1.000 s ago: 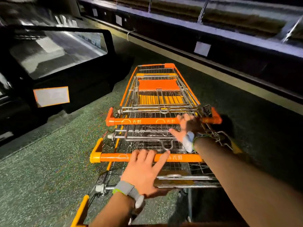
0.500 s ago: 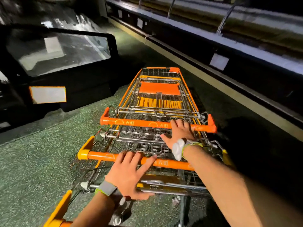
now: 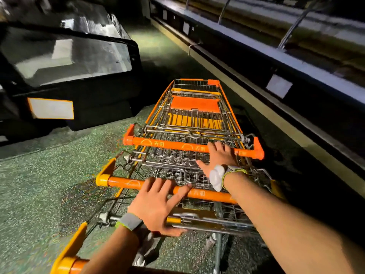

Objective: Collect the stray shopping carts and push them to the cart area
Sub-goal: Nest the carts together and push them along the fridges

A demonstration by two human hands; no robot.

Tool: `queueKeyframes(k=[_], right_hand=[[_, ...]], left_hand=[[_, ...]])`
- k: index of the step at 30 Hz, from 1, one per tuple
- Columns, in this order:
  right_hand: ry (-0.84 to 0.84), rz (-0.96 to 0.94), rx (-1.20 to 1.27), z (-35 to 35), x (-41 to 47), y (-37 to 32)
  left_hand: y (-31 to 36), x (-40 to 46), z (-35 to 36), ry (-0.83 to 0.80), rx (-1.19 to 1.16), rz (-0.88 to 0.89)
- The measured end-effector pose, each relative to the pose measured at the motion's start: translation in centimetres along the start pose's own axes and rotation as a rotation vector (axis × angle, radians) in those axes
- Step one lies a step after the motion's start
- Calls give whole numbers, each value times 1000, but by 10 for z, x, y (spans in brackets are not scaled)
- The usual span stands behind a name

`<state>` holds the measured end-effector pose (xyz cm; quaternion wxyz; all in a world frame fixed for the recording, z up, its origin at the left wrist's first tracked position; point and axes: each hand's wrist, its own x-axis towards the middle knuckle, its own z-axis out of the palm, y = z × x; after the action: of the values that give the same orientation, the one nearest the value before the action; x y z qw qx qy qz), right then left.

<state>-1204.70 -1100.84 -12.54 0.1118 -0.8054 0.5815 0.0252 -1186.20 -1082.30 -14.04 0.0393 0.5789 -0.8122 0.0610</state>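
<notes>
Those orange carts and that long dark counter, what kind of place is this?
Probably a supermarket aisle with the lights low. Nested orange shopping carts fill the middle, a glass-topped chest case stands on the left, and a long display case with label tags runs along the right.

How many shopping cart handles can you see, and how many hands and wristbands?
Orange cart handles: 3, the far handle, the middle handle and the near handle, which is only partly in view.
Hands: 2, the left hand and the right hand.
Wristbands: 2, the left band and the right band.
Total: 7
</notes>
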Motion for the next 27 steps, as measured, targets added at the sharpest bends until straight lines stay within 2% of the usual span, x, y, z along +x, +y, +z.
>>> queueKeyframes(k=[7, 15, 16, 17, 22, 24, 27], right_hand=[[-97, -46, -49, -44, 85, 95], [-97, -90, -47, -78, 178, 199], [-97, -89, -58, -81, 184, 202], [-94, -95, -65, -84, 197, 216], [-120, -176, -62, -106, 253, 269], [-111, -234, -82, -123, 305, 314], [-133, -276, -94, -129, 329, 333]], left_hand=[[43, 122, 17, -13, 26, -68], [90, 261, 40, -26, 0, -124], [92, 269, 32, -72, -14, -146], [100, 288, 40, -42, -3, -140], [118, 364, 45, -106, 14, -219], [134, 430, 52, -87, 13, -266], [140, 459, 56, -104, 17, -310]])
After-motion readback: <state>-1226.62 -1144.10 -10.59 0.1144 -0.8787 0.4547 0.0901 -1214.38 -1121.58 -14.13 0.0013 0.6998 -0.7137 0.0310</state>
